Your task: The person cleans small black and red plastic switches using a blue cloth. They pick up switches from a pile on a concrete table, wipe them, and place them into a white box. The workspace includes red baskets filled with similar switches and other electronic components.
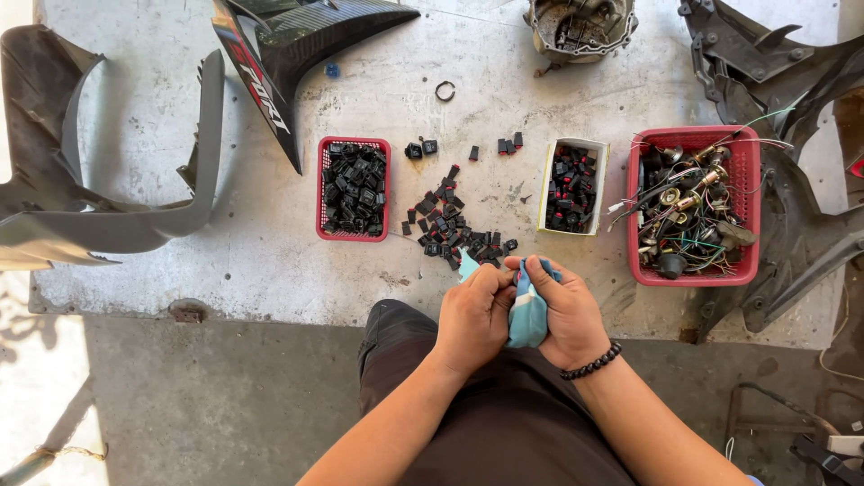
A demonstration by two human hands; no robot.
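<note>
Concrete floor [270, 261] strewn with black switches [454, 229] — left hand [472, 319] and right hand [567, 315] both pinch one blue cloth [526, 315].

blue cloth [526, 315] mostly hidden between hands, grey fairing [108, 207] cut off left, scattered black parts [454, 229] too small to tell

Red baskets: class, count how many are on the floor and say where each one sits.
2. The small red basket sits left of the loose black parts; the large red basket, holding wires and sockets, sits at right. None seems hidden.
</note>
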